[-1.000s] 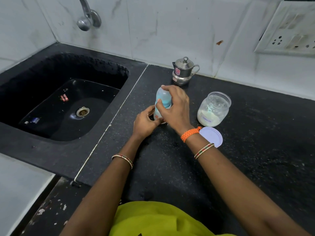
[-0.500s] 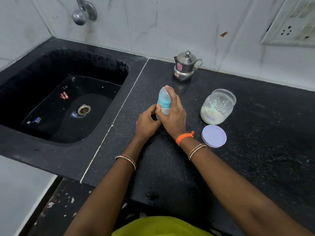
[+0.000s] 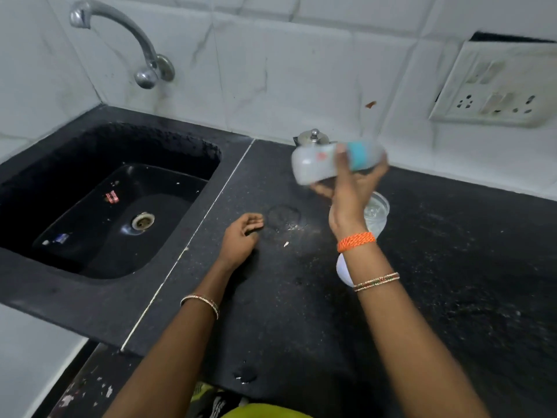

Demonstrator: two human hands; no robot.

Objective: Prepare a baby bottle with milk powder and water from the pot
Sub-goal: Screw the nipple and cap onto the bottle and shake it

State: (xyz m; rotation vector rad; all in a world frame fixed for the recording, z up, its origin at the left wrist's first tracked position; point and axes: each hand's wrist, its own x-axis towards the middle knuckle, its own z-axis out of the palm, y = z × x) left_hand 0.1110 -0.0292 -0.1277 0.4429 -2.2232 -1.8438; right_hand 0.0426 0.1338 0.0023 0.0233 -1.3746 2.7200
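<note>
Right hand (image 3: 349,188) curled round tilted, blurred baby bottle (image 3: 334,162) above black table (image 3: 452,267); left hand (image 3: 241,236) loosely curled, its grip holding nothing, resting on table

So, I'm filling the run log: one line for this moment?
right hand: grips baby bottle, lifted, tipped sideways, blurred | left hand: resting on counter, holds nothing

Light was even and fairly bright, shadows soft. Motion blur smeared the bottle (image 3: 334,162) and right hand (image 3: 349,188). Wide-angle distortion bent the edges.
</note>
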